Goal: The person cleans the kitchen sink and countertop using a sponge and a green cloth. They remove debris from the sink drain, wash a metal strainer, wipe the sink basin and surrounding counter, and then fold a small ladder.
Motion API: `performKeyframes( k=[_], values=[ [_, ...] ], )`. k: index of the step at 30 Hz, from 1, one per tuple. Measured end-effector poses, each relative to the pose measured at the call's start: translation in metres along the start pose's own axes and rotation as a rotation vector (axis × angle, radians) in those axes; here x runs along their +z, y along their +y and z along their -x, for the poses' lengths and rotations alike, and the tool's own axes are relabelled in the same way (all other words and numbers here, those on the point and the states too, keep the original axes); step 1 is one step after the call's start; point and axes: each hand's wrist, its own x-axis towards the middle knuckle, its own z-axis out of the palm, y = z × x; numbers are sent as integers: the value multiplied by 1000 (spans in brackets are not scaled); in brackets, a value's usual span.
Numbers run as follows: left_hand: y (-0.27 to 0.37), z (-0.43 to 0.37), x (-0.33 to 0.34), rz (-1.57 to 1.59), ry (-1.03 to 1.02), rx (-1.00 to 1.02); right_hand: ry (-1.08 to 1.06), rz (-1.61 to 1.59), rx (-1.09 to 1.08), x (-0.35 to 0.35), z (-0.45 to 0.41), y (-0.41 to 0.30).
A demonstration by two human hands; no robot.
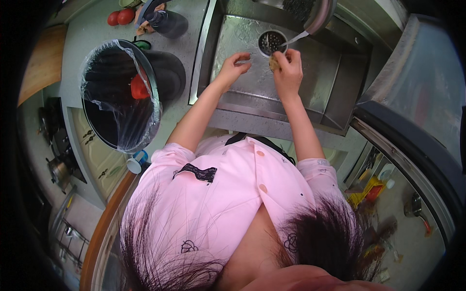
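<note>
My right hand (288, 74) grips a yellowish-brown piece (274, 63), perhaps a scrubber or a bit of food, at the near rim of a round perforated drain strainer (272, 43). Water (295, 37) streams from the faucet (320, 18) onto the strainer. Over the left part of the stainless steel sink (251, 82) is my left hand (235, 70), its fingers curled apart with nothing seen between them. The sink floor around the strainer is wet.
Left of the sink stands a dark bin (159, 109) lined with clear plastic, a red item (139, 86) inside. Behind it are a dark bottle (169, 24) and two tomatoes (126, 16). A blue and white cup (136, 162) lies nearer. A translucent panel (422, 69) borders the right.
</note>
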Motion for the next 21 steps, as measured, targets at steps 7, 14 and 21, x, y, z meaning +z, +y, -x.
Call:
performKeyframes(
  k=[7,14,21],
  values=[
    [-48,44,-25,-327,32,61,-215,-929,1141,52,29,80],
    [-52,76,-36,-482,5,123,-453,-1482,2152,86,93,173],
    [-57,83,-33,-540,50,209,-28,-430,1172,112,82,148]
  ],
)
